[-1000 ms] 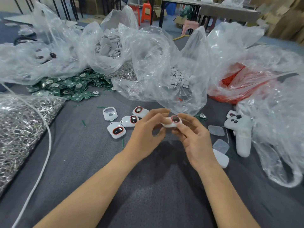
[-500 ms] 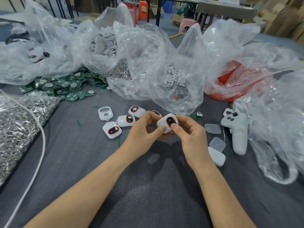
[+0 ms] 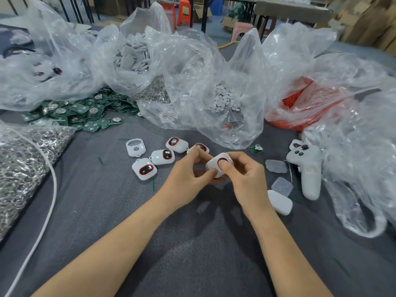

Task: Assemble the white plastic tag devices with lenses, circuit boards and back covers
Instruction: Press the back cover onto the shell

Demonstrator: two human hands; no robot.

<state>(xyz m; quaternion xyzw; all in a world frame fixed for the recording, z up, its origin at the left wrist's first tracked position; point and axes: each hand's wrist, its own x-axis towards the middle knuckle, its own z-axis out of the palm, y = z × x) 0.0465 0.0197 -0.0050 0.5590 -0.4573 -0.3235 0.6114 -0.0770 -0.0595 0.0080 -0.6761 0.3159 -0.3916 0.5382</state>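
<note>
Here left hand [image 3: 184,179], right hand [image 3: 246,181] pinch tag device [image 3: 215,167]; lensed tags [image 3: 144,169] just left, bags [image 3: 203,82] behind.

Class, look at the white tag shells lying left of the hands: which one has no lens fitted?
The leftmost shell: both its openings are empty, while the other shells show red-rimmed dark lenses.
</note>
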